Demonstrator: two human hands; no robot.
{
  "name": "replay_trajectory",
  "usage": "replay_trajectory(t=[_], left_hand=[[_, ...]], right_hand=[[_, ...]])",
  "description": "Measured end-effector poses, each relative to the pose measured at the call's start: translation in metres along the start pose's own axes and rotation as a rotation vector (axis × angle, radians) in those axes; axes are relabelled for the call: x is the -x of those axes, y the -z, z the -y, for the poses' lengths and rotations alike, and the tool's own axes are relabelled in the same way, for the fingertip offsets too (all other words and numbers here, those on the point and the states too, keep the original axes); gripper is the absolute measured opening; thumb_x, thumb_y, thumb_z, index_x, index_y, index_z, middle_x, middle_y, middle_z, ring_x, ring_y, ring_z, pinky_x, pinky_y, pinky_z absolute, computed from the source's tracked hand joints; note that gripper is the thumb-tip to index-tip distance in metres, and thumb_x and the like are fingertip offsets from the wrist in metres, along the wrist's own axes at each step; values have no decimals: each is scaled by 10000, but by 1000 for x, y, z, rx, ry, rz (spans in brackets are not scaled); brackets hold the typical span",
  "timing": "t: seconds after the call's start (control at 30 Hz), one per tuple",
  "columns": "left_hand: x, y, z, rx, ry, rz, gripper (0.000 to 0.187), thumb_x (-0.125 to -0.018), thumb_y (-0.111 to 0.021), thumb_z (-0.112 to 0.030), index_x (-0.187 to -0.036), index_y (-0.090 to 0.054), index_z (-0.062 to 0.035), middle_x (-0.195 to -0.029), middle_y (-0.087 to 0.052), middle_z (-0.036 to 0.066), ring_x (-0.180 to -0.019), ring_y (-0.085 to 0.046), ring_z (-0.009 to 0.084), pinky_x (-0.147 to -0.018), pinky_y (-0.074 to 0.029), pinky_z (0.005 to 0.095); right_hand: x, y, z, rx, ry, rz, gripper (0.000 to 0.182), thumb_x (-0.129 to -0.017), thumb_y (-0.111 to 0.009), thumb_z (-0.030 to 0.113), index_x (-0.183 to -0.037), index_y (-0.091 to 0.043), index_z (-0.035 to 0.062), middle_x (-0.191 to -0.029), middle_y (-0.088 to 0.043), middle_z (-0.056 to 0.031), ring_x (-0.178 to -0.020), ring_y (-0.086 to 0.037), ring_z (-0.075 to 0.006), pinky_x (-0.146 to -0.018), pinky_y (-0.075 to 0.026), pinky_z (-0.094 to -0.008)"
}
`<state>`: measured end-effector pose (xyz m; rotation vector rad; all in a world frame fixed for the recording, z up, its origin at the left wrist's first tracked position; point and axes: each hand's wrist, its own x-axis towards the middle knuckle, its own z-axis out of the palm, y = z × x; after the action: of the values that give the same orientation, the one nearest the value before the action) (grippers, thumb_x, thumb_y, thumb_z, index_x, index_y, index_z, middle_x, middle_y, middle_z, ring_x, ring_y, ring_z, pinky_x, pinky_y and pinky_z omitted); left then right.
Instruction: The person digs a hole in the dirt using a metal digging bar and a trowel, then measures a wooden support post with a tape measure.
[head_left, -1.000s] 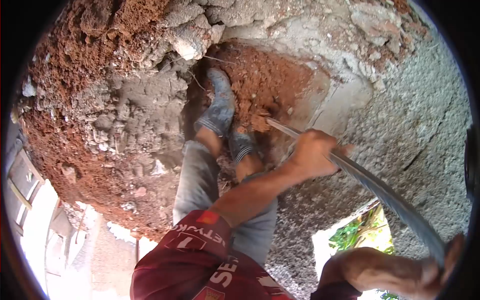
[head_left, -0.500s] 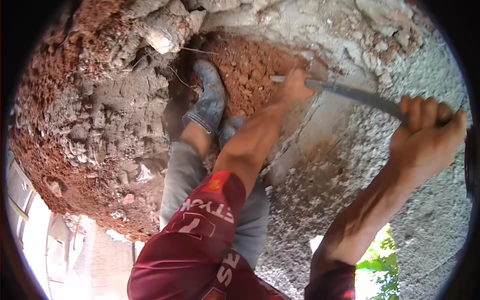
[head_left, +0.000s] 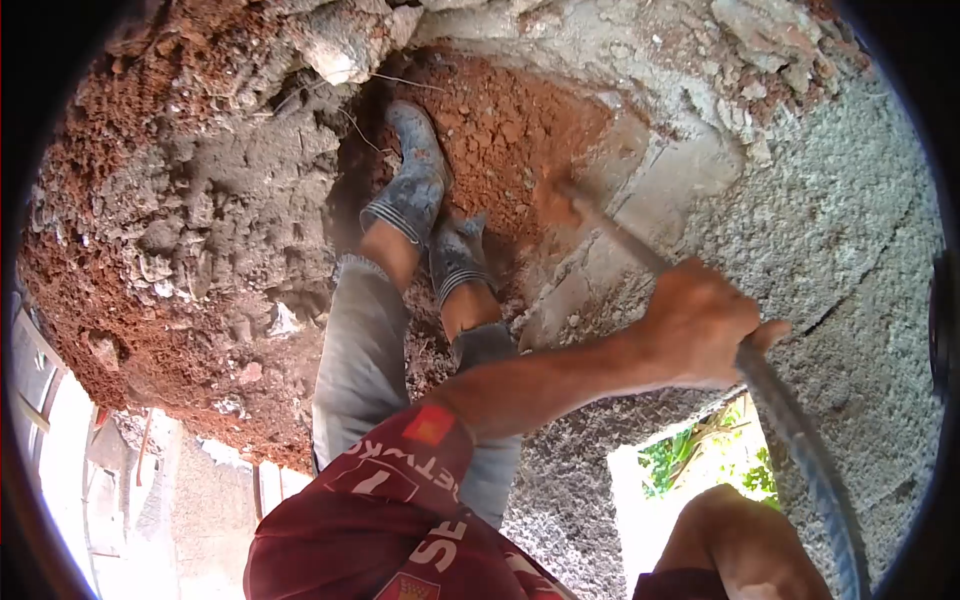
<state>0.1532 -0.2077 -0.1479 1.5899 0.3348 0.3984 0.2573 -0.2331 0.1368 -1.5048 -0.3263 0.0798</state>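
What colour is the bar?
The bar is mostly grey, looking browner toward its blurred far end; seen best in the head view.

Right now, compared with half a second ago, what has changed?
The left hand, still gripping the long grey metal bar, moved down and right in the picture; the bar tilted more steeply. The right hand, which gripped it too, dropped out of view. The muddy blue-grey footwear stayed about where it was.
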Motion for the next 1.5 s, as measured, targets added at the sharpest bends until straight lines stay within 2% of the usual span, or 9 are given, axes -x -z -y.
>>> replay_trajectory(t=[0.2, 0.27, 0.37, 0.97, 1.1, 1.17, 1.2, 1.3, 1.5], left_hand=[[-8, -21, 238, 162, 423, 135, 188, -712, -716, -118, -895, -730, -78, -798, -688, 131, -672, -666, 229, -666, -557, 358], [-7, -12, 277, -173, 83, 232, 256, -694, -702, -129, -947, -732, -102, -880, -686, 171, -841, -666, 290, -823, -525, 372], [-27, -5, 236, -5, 795, 435, 227, -698, -685, -162, -915, -741, -125, -895, -675, 194, -927, -633, 336, -898, -477, 386], [18, 9, 11, -56, 212, 200, 478, -791, -690, -278, -411, -440, -130, -381, -444, 39, -333, -444, 195, -378, -395, 358], [-7, -1, 119, -76, 61, 186, 129, -761, -697, -204, -690, -680, -98, -553, -606, 67, -444, -576, 197, -455, -499, 341], [7, 24, 239, 22, 833, 442, 123, -722, -674, -91, -837, -706, -65, -765, -694, 111, -663, -673, 175, -637, -554, 370], [5, 28, 270, -271, 589, 575, 156, -740, -667, -94, -883, -706, -45, -751, -685, 138, -683, -673, 200, -652, -534, 366], [18, 39, 250, -98, 749, 380, 222, -714, -646, -174, -887, -708, -51, -833, -667, 196, -790, -648, 350, -779, -520, 400], [26, 53, 186, -147, 533, 367, 92, -786, -651, -122, -753, -705, -55, -669, -665, 112, -560, -616, 185, -573, -508, 330]], right_hand=[[18, 12, -225, 167, -191, -137, 439, -943, -240, 370, -573, -327, 150, -468, -266, 0, -428, -271, -120, -480, -342, -330], [26, 4, -245, 127, -194, -107, 456, -938, -229, 378, -542, -312, 168, -439, -243, 16, -404, -249, -109, -466, -328, -328], [13, -18, -244, 326, -236, -285, 440, -937, -225, 377, -546, -289, 187, -421, -230, 9, -389, -212, -98, -416, -287, -305], [-25, -11, -19, -36, -66, -9, 496, -948, -306, 511, -727, -493, 109, -463, -378, 19, -388, -391, -107, -408, -391, -305], [6, 0, -163, 142, -105, -164, 385, -942, -286, 412, -679, -364, 141, -480, -248, 34, -422, -291, -103, -424, -340, -297], [0, -8, -263, 280, -224, -308, 351, -939, -277, 362, -655, -299, 158, -489, -183, 42, -439, -242, -101, -432, -315, -293], [-4, -17, -279, 287, -250, -342, 342, -938, -272, 338, -643, -267, 166, -493, -151, 46, -447, -217, -100, -436, -302, -291], [-11, -36, -267, 200, -360, -346, 431, -961, -308, 396, -605, -281, 154, -494, -166, 43, -444, -130, -112, -460, -216, -300], [-13, -41, -176, 75, -330, -21, 479, -1004, -245, 371, -576, -324, 169, -441, -298, 24, -367, -273, -94, -381, -325, -268]])
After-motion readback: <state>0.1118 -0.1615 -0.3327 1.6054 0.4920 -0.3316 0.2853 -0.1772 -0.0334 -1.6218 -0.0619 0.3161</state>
